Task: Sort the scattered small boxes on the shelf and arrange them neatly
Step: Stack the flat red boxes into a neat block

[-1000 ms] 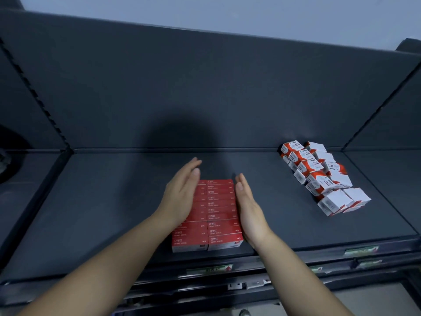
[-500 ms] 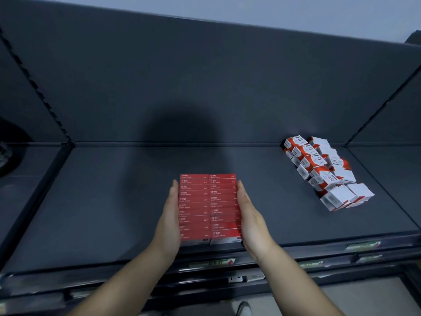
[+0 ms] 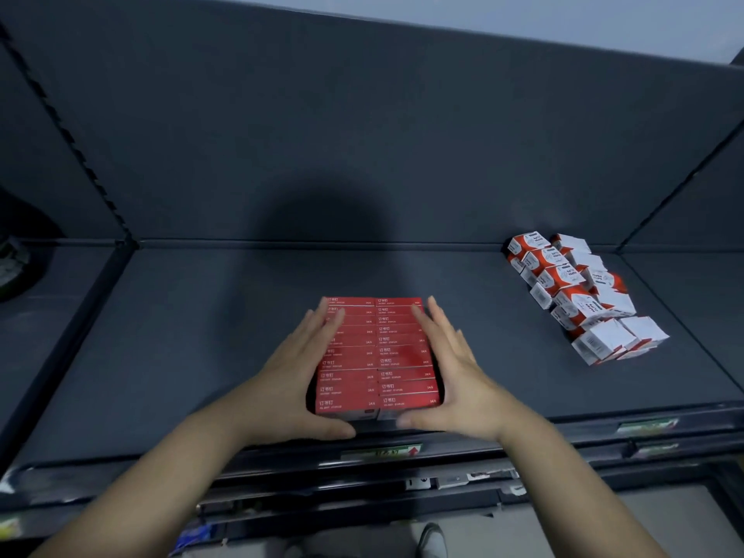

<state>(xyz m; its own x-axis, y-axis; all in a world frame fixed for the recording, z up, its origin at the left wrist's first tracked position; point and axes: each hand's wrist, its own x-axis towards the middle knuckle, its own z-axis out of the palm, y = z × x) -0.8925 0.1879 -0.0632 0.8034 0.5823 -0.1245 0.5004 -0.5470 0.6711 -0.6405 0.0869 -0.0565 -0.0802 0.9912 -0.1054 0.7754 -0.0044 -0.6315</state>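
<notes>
A dark shelf is carrying a red block of boxes near its front edge. The left hand and right hand, spread flat, are pressing the block's sides and squaring it. Well to the block's right, the red-and-white boxes are lying jumbled, probably needing straightening next.

From my feed, the whole unit was dark grey: a flat shelf with a tall matte back panel rising behind it. Slotted upright rails split it off from the neighbouring bays on each side. Price label strips ran along the front edge, with another rail of tags below. Above the back panel I could see a strip of pale wall. Down below was a light grey floor. Lighting was pretty dim, with a soft round shadow on the panel.
</notes>
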